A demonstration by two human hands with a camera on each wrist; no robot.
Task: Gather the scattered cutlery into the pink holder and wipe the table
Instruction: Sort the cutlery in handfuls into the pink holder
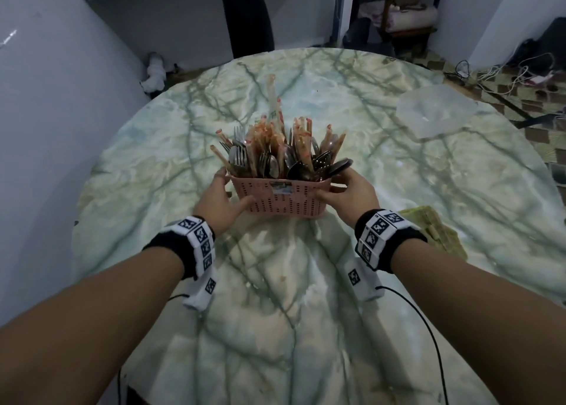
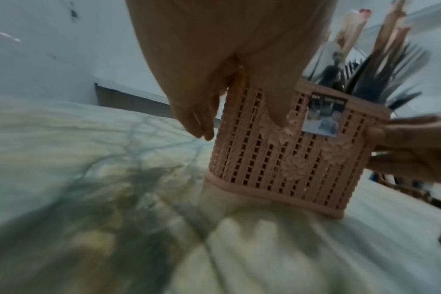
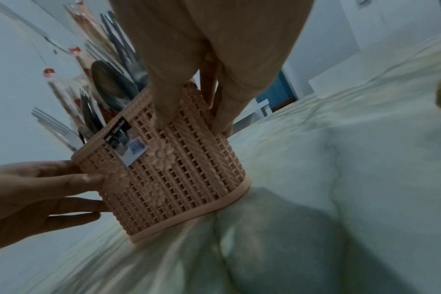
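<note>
On the left, the left hand (image 1: 221, 200) is seen with its thumb laid on the near wall of the holder (image 1: 286, 204) and its fingers (image 2: 199, 121) reaching round the left end, so the holder is grasped from that side. The holder (pink, perforated, with a small label on its near face) stands in the middle of the table (image 1: 459, 190), its base on the marbled top as far as the wrist views show. It is packed with cutlery (image 1: 275, 156): forks, spoons and wrapped chopsticks stand upright and fan outward above the rim. To the right, the holder's right end is grasped by the right hand (image 1: 352, 194), with the thumb on the near wall and the fingers (image 3: 224, 111) curled round the end. Just right of the right wrist, a folded yellow-green cloth (image 1: 438, 230) lies on the table, near its right edge. Farther right and far back, a clear plastic sheet (image 1: 435, 110) is seen lying flat on the table.
</note>
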